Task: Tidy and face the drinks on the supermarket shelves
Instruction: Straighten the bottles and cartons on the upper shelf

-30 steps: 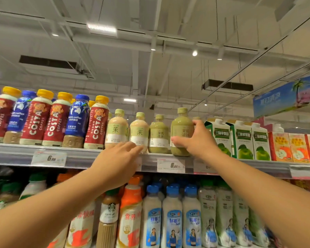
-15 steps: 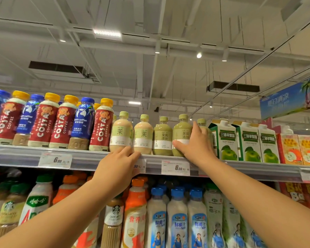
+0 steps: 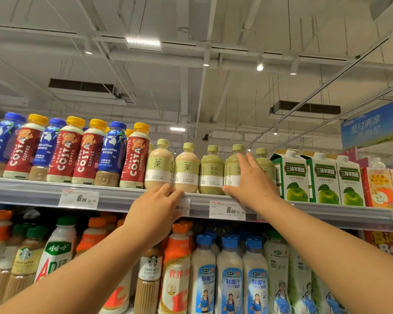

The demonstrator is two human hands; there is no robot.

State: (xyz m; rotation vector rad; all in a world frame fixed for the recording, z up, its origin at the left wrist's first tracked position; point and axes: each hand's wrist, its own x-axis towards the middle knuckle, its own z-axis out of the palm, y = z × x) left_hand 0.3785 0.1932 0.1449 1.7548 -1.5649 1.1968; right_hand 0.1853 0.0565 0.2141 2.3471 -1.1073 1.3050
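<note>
On the top shelf (image 3: 114,198) stand two beige tea bottles (image 3: 159,166) and, to their right, three green tea bottles in one row. My right hand (image 3: 250,184) lies on the fourth bottle, a green one (image 3: 230,171). Its fingers point straight up along the bottle's right side and its thumb is at the base. That bottle stands upright on the shelf, its label partly hidden by the hand. The last green bottle (image 3: 264,164) is half hidden behind my fingers. My left hand (image 3: 154,211) rests at the shelf lip, fingertips touching the base of the beige bottles.
Red and blue Costa coffee bottles (image 3: 134,159) fill the shelf to the left. Green apple-vinegar cartons (image 3: 295,177) stand tight to the right. Price tags (image 3: 227,209) hang on the shelf lip. The shelf below holds coconut-milk bottles (image 3: 229,279) and Starbucks bottles (image 3: 149,279).
My right hand has lowered the green bottle from above the shelf into the row and its fingers have straightened. My left hand has risen to the shelf lip.
</note>
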